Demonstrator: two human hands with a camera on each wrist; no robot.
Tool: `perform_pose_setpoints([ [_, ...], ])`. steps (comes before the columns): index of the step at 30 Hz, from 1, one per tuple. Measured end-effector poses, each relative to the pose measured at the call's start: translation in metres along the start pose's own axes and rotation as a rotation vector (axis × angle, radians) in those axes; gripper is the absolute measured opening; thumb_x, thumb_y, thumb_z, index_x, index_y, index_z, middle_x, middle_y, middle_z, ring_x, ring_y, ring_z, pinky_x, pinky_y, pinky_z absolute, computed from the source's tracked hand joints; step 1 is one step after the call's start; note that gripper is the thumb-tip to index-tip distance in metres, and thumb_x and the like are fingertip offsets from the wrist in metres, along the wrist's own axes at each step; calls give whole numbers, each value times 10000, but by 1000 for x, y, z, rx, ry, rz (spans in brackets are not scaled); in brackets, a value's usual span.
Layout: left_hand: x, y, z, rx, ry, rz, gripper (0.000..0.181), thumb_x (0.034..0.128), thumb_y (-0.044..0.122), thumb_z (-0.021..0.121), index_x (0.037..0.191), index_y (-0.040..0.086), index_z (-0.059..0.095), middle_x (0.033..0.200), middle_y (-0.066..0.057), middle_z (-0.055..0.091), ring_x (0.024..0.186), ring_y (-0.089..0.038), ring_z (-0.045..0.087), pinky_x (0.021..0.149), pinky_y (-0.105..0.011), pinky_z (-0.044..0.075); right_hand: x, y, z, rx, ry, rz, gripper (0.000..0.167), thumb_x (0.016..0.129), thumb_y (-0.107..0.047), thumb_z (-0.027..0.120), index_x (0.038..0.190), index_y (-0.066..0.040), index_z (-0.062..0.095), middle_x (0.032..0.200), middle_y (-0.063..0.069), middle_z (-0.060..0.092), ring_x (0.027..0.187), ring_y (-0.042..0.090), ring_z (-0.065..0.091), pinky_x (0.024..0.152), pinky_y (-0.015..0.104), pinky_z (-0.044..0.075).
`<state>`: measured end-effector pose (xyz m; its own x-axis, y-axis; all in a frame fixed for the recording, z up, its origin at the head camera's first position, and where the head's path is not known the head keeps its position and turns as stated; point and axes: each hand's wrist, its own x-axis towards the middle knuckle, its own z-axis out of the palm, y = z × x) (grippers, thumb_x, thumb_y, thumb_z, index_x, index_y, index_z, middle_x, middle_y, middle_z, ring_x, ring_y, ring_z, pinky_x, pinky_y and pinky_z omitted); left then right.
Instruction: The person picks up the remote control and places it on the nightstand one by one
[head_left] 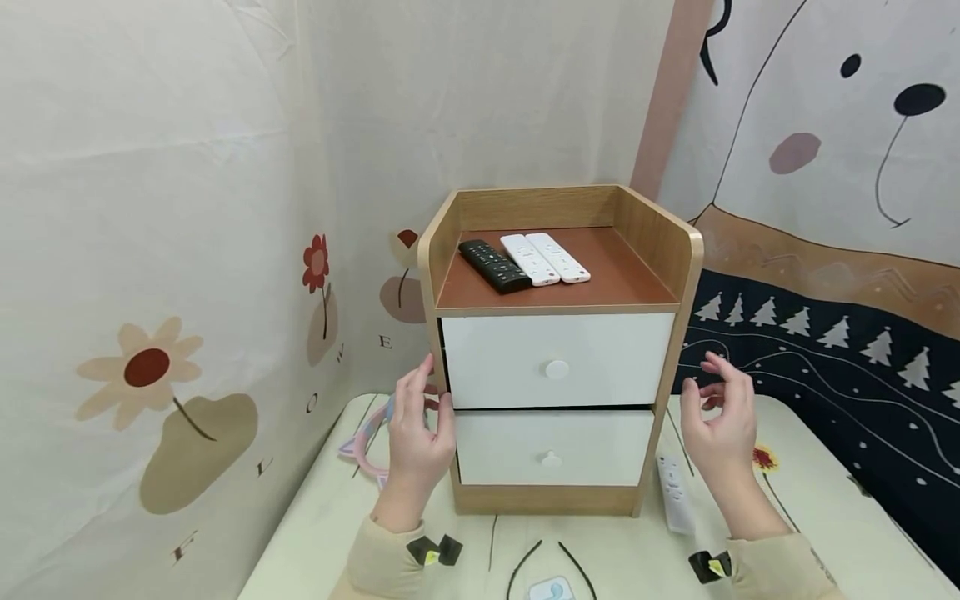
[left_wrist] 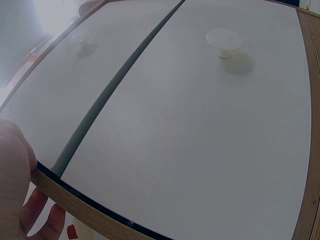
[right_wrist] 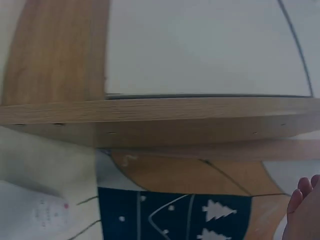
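Observation:
A small wooden cabinet (head_left: 547, 500) stands upright with two white drawers, an upper one (head_left: 495, 362) and a lower one (head_left: 502, 450), both pushed in. Each has a round white knob. On its brown top lie a black remote control (head_left: 495, 267) and two white remote controls (head_left: 531, 260). My left hand (head_left: 416, 433) is at the cabinet's left front edge, thumb toward the front and fingers along the outer side; the left wrist view shows the wooden edge between them. My right hand (head_left: 722, 417) hovers apart from the cabinet's right side, fingers loosely bent around nothing.
A pink cat-ear headband (head_left: 363, 446) lies left of the cabinet. A white oblong thing, perhaps a power strip (head_left: 675, 496), lies by its right side. Near the front is a small blue-and-white square (head_left: 551, 588). Printed fabric walls (head_left: 210, 208) enclose the table's back and sides.

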<state>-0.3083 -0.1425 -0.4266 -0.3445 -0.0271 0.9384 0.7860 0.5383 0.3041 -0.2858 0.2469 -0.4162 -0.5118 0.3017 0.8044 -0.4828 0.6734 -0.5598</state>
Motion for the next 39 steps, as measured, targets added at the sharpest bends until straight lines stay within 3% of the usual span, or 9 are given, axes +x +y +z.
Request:
perform_pose_setpoints([
  [8,0,0,1,-3,13,23,698,937,-149,651,1604,-33,479,1343,-263,606,1029,-274,666,800,-187,615,-33,26,4,-62,-85,138,496,1035,-34,652,1523,-5,571,1335,226,626,883,-187,469,773,7,390],
  [14,-1,0,0,0,8,19,701,943,-144,649,1612,-26,473,1347,-263,601,1029,-273,666,797,-192,617,-52,38,1,-119,-161,241,524,1045,-87,657,1554,-31,549,1372,212,611,885,-163,454,765,27,388],
  [24,-1,-1,0,-3,11,18,706,939,-155,649,1611,-23,476,1344,-259,605,1019,-269,666,780,-221,630,-79,54,-1,-172,-221,317,522,1027,-95,676,1535,-42,567,1369,209,617,887,-88,496,739,29,367],
  [33,-1,-1,1,-6,15,17,705,939,-156,648,1610,-25,477,1353,-264,606,1013,-266,662,809,-165,608,-93,59,-4,-230,-257,410,547,1029,-113,669,1555,-40,540,1395,224,595,1009,279,629,726,74,362],
  [39,-1,-1,2,-5,15,15,704,940,-153,648,1610,-25,478,1340,-268,605,1012,-268,662,826,-130,592,-99,62,-7,-260,-303,466,575,1022,-147,693,1559,-22,532,1414,263,576,1076,362,629,766,220,436],
])
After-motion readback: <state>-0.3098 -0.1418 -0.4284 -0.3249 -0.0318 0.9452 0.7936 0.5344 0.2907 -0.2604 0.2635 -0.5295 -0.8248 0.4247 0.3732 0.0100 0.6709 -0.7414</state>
